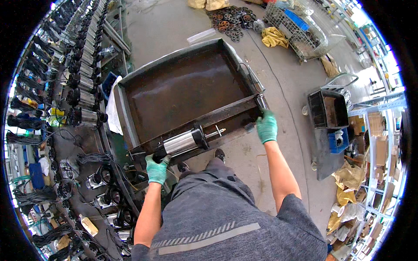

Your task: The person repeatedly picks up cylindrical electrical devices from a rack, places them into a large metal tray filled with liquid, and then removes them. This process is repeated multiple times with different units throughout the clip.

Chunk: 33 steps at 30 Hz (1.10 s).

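Note:
My left hand (pixel 157 170), in a green glove, grips the black end of a silver cylindrical motor (pixel 180 143). The motor lies on its side on the near ledge of a large dark metal tank (pixel 183 82). From its black right-hand cap (pixel 200 136) a thin shaft with a small crosspiece (pixel 219 131) sticks out to the right. My right hand (pixel 267 126), gloved in green too, is curled just below a short metal fitting (pixel 261 101) at the ledge's right corner. Whatever its fingers close on is hidden.
Rows of similar motors (pixel 87 98) with coiled black cables line the left bench. A black bin (pixel 328 108) stands on a cart at right. Farther back are a wire cage (pixel 300 32), a pile of round metal parts (pixel 230 21) and a floor cable (pixel 281 82).

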{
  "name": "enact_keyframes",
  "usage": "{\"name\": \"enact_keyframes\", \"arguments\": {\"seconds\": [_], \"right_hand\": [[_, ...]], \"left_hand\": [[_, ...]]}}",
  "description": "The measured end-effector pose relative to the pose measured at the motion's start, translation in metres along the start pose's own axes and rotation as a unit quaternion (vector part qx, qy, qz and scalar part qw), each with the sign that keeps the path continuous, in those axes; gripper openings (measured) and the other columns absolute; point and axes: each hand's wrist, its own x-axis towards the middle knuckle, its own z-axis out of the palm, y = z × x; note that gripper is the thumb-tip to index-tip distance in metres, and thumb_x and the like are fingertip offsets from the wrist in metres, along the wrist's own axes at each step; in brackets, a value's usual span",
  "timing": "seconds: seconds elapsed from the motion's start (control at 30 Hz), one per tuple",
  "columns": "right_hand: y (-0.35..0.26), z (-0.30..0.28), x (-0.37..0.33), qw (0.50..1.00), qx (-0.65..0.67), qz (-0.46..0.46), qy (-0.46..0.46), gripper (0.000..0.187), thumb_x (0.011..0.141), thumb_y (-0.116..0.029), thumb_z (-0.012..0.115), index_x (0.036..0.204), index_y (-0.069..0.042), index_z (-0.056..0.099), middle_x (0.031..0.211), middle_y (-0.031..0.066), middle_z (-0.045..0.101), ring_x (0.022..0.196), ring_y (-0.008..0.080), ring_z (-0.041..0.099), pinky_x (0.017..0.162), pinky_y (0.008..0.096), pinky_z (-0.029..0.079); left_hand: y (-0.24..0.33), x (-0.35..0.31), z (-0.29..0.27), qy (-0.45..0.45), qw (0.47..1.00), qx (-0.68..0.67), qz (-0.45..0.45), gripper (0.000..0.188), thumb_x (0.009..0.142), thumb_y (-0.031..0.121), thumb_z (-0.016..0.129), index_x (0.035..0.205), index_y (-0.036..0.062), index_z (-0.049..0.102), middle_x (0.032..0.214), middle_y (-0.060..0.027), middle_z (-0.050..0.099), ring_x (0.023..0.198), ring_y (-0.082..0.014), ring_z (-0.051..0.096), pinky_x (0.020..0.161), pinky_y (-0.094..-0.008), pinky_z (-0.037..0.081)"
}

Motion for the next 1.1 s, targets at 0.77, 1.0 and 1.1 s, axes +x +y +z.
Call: {"name": "enact_keyframes", "arguments": {"seconds": [0.77,1.0,1.1], "right_hand": [[-0.062,0.033,-0.008,0.845,0.314,0.253,-0.351,0.014,0.094,-0.024,0.054,0.089,-0.014,0.063,0.068,-0.0006,0.054,0.051,0.0119,0.046,0.043,0.0299,0.035],[-0.081,0.056,-0.014,0.790,0.441,0.276,-0.324,0.021,0.096,-0.021,0.050,0.085,-0.011,0.065,0.068,0.0015,0.055,0.053,0.0125,0.048,0.046,0.0300,0.036],[-0.080,0.060,-0.012,0.784,0.441,0.286,-0.330,0.023,0.095,-0.022,0.050,0.081,-0.012,0.065,0.066,0.0010,0.054,0.051,0.0124,0.047,0.044,0.0299,0.035]], "left_hand": [[0.015,0.007,-0.012,-0.043,0.998,0.044,-0.025,0.077,0.073,0.043,0.092,0.119,-0.0034,0.053,0.106,-0.0187,0.071,0.095,-0.0304,0.068,0.087,-0.0399,0.054],[0.009,0.013,-0.013,-0.050,0.997,0.063,-0.018,0.078,0.072,0.044,0.093,0.119,-0.0045,0.052,0.106,-0.0188,0.071,0.095,-0.0310,0.068,0.087,-0.0393,0.054],[0.012,0.012,-0.012,-0.057,0.998,0.029,-0.024,0.078,0.072,0.043,0.093,0.119,-0.0047,0.053,0.104,-0.0193,0.072,0.094,-0.0322,0.069,0.086,-0.0401,0.054]]}}
